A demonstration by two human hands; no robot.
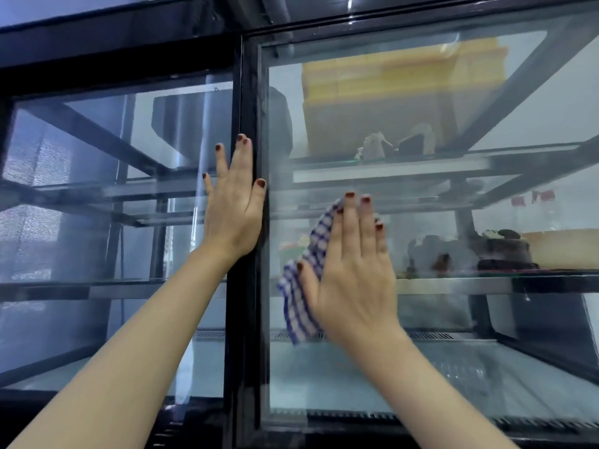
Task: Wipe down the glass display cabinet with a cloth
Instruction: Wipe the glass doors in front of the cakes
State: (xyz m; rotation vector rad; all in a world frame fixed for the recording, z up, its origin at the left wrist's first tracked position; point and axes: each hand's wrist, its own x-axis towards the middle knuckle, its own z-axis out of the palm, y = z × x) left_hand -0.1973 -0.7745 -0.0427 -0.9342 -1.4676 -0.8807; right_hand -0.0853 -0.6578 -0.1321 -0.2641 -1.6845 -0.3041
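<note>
The glass display cabinet (421,367) fills the view, with a black vertical frame post (248,92) between two panes. My right hand (353,270) lies flat with straight fingers on the right pane, pressing a blue-and-white checked cloth (298,303) against the glass. The cloth sticks out to the left of the palm and under the fingers. My left hand (233,209) rests flat with straight fingers on the left pane, its thumb side along the black post.
Inside the right section, glass shelves (486,283) carry a dark cake (502,251) and small items. A yellow box (398,102) shows behind the top shelf. The left section (97,189) has bare shelves. A black base edge (356,429) runs along the bottom.
</note>
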